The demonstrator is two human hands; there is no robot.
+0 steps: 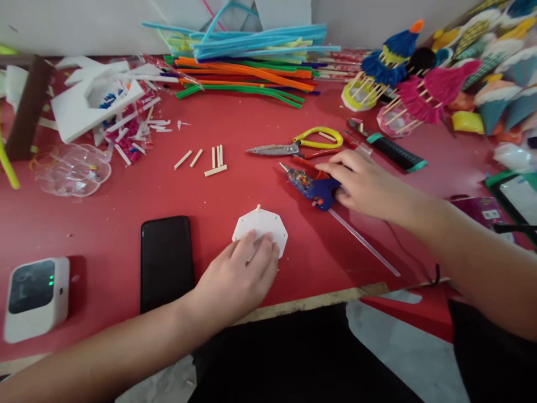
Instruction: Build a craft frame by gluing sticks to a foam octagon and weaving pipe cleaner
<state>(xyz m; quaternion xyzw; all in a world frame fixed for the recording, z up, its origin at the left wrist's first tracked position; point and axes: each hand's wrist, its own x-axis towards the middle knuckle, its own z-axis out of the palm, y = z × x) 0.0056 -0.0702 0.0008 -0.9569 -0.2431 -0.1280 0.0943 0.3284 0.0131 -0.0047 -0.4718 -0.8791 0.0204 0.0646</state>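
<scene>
Resting bent fingers of the left hand [239,274] on the white polygonal board [260,220], flat on the red table [243,120] at near centre, with a short peg [258,207] at its far corner; unable to tell whether gripping or only pressing. Touching the handle of the blue glue gun [304,186], far right of the board, with the right hand [361,183]; impossible to tell how firmly closed. Showing also scissors [286,149] just beyond the gun, and a black phone [165,257] left of the board.

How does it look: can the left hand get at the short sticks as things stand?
Probably yes. The sticks lie loose ahead of the left hand, with only bare table between. Its fingers are on the white piece, so it would likely have to leave that first.
</scene>
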